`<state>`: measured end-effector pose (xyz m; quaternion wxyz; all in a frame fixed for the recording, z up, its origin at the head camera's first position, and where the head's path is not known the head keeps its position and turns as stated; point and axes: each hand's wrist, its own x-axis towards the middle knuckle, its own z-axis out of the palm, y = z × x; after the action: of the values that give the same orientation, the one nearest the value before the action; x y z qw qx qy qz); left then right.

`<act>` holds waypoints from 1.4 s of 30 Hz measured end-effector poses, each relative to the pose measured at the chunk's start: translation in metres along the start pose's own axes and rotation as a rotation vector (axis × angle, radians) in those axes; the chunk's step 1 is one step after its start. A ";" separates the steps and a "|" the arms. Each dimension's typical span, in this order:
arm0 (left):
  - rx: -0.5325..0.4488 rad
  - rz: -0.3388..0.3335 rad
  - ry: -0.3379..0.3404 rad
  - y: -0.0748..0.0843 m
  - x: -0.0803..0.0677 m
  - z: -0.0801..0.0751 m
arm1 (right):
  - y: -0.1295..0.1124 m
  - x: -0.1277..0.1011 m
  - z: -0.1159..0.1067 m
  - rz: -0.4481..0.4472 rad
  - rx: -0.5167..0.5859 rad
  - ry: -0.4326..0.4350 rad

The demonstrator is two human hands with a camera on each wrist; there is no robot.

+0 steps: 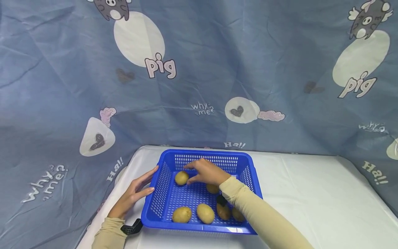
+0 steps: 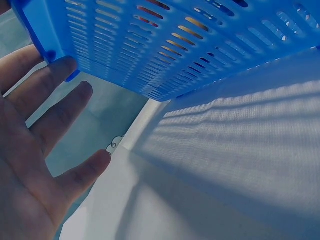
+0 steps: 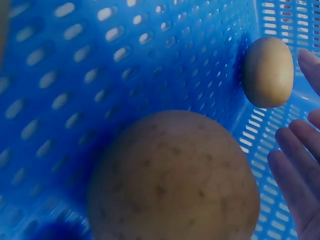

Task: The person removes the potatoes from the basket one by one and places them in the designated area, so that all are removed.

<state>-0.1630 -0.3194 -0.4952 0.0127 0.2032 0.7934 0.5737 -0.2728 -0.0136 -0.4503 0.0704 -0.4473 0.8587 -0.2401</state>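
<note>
A blue slotted basket [image 1: 205, 152] stands on a white table [image 1: 311, 193] with several potatoes in it. My left hand [image 1: 141, 186] lies open against the outside of the basket's left wall [image 2: 190, 45], its straight fingers [image 2: 60, 107] touching the rim. My right hand [image 1: 205, 172] reaches inside the basket with relaxed fingers, just right of a potato [image 1: 181, 178] near the back left corner. In the right wrist view that potato [image 3: 268, 71] sits a little apart from my fingers [image 3: 300, 165]. Another potato [image 3: 172, 175] lies under my wrist.
Three more potatoes [image 1: 205, 213] lie along the basket's front wall, partly behind my right sleeve [image 1: 258, 214]. A blue cartoon-print cloth [image 1: 199, 69] hangs behind and to the left of the table. The table's left edge runs close to my left hand.
</note>
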 end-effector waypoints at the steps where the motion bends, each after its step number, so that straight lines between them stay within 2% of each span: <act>1: 0.001 0.003 0.001 0.000 0.000 0.000 | 0.000 0.001 0.001 0.004 0.007 0.000; 13: -0.005 0.041 -0.009 0.002 0.001 0.002 | 0.001 0.015 0.011 0.015 -0.019 -0.056; 21: -0.007 0.017 -0.012 0.003 0.003 0.003 | 0.005 0.018 0.017 0.033 -0.019 -0.046; 29: -0.004 0.034 -0.017 0.005 0.002 0.002 | 0.003 0.020 0.019 0.006 -0.029 -0.028; 36: 0.001 0.016 -0.011 0.003 0.001 0.000 | 0.001 0.022 0.020 -0.045 -0.018 -0.028; 42: -0.021 0.026 -0.013 0.001 0.000 -0.001 | 0.001 0.024 0.022 -0.072 -0.024 -0.021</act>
<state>-0.1630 -0.3203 -0.4944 0.0124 0.2171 0.7845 0.5807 -0.2801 -0.0398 -0.4675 0.0652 -0.4813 0.8440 -0.2275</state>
